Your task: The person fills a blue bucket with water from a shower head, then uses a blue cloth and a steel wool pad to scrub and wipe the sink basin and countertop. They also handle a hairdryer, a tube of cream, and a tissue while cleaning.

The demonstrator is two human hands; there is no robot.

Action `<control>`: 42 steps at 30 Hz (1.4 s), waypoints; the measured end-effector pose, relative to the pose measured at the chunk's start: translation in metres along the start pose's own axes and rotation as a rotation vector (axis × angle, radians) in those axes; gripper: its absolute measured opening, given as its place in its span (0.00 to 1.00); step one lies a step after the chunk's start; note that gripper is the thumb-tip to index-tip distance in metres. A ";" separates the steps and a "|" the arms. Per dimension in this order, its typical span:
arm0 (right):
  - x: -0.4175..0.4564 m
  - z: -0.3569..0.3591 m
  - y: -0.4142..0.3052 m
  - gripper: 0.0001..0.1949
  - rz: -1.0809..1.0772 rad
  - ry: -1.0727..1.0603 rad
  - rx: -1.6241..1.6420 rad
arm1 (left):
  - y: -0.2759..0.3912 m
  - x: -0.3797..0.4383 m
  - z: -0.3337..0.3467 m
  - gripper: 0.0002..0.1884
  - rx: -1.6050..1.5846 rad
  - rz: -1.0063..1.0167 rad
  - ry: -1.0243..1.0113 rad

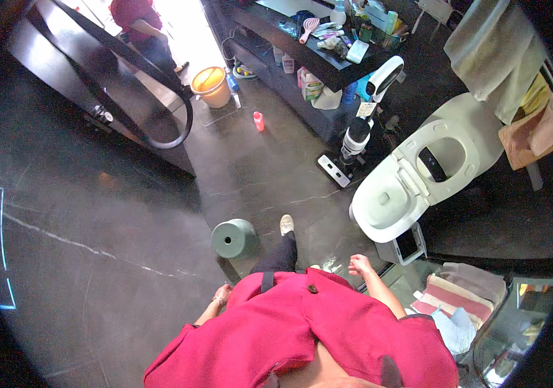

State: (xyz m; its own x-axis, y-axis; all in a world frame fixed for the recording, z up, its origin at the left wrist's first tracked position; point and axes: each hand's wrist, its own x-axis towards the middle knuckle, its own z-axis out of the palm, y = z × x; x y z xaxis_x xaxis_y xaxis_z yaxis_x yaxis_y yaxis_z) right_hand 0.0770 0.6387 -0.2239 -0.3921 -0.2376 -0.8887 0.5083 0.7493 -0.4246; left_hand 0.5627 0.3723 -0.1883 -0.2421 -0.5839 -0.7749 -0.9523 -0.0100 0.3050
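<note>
My left hand (223,292) hangs by my side near the hem of the red top; nothing shows in it, but its fingers are partly hidden. My right hand (360,265) is raised a little in front of the body with curled fingers, and no object can be made out in it. Ahead of the left hand stands a round grey-green plastic stool (232,238). The open white toilet (385,206), its seat and lid raised, is ahead and to the right of the right hand. One foot in a light shoe (286,225) is on the dark marbled floor.
An upright floor cleaner (356,138) stands beside the vanity counter (325,53) with toiletries. A pink bottle (258,121) and an orange bucket (211,87) are on the floor near the bright doorway. Another person (135,22) is beyond the dark panel. Folded towels (456,298) lie at right.
</note>
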 end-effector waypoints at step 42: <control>0.148 0.239 -1.078 0.15 -1.006 -0.420 0.051 | 0.248 0.488 -0.417 0.04 -0.463 -0.122 0.124</control>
State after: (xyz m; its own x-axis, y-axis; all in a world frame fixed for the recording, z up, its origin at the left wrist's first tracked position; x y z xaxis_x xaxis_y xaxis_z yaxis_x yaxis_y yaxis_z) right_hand -0.3452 -0.3519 0.0611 -0.3583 -0.9265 -0.1152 0.1364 0.0701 -0.9882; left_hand 0.2859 -0.2541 -0.2599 -0.0836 -0.6480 -0.7570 -0.7829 -0.4272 0.4522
